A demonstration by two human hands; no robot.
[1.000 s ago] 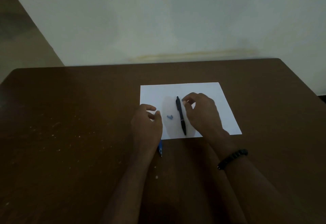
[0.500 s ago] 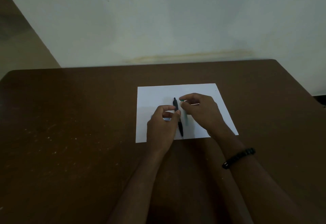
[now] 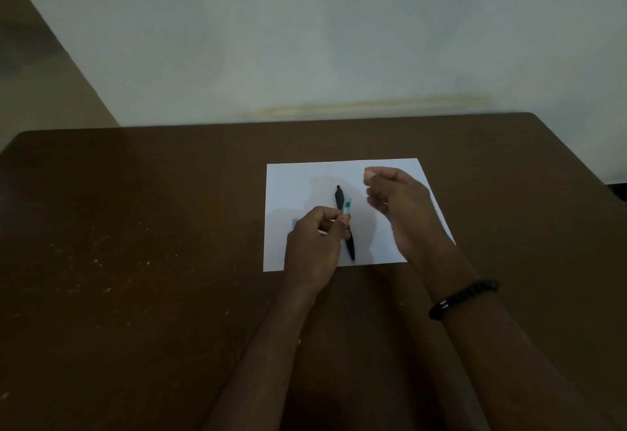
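- the brown counter (image 3: 135,227) carries a white sheet of paper (image 3: 305,186), lying flat a little right of the middle
- the right hand (image 3: 400,206) hovers above the sheet's right half with its fingers curled in; it is blurred, so i cannot tell whether it pinches anything small; a dark bracelet (image 3: 464,298) sits on that wrist
- the left hand (image 3: 314,244) is over the sheet's near edge, thumb and fingertips pinching a clear green piece (image 3: 346,208) that sticks up out of the pinch
- the black pen (image 3: 350,244) lies on the sheet, running away from the person, just beside and partly under the left fingertips; the green piece is held right over its barrel
- a small blue bit (image 3: 294,223) peeks out at the left hand's far side, on the paper
- step in hand, as i judge it: small pen parts are being handled over the paper, with the green piece now in the left hand's pinch and the pen itself not gripped
- the next move likely calls for the right hand to come down on the pen and steady it, so that the green piece can be lined up with it or set down without rolling off
- count: one counter; one sheet; two hands; one black pen; one bracelet; one green piece; one blue bit
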